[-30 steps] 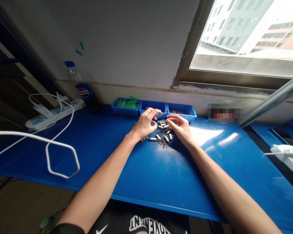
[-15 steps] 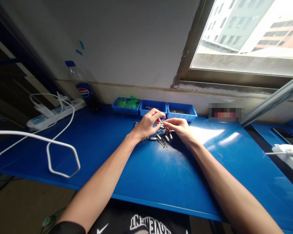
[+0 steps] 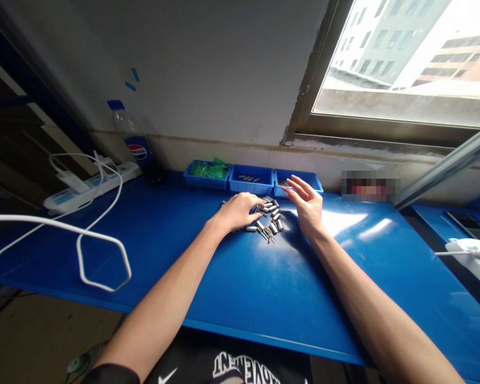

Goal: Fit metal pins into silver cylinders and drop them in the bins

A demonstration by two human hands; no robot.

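A loose pile of small silver-and-black cylindrical pieces (image 3: 274, 217), some with thin pins, lies on the blue table. My left hand (image 3: 238, 210) reaches over the left side of this pile, fingers curved down, with a gap between thumb and index finger. Its other fingertips are hidden. Right of the pile my right hand (image 3: 310, 208) is raised in front of the right blue bin (image 3: 314, 184), fingers spread and nothing visible in them. That bin holds thin dark metal pieces, partly covered by the hand. Several small metal cylinders sit in the middle blue bin (image 3: 251, 186).
Green plastic pieces (image 3: 209, 169) fill the left blue bin (image 3: 206, 183). A cola bottle (image 3: 138, 144) and a white power strip (image 3: 92, 188) with looping cable stand at left. Another power strip (image 3: 474, 256) and a dark phone (image 3: 466, 223) lie at right. A metal pole slants at the right.
My hands were together over the pile and have parted. The right hand moved right and up and its fingers spread; the left lowered toward the pieces.
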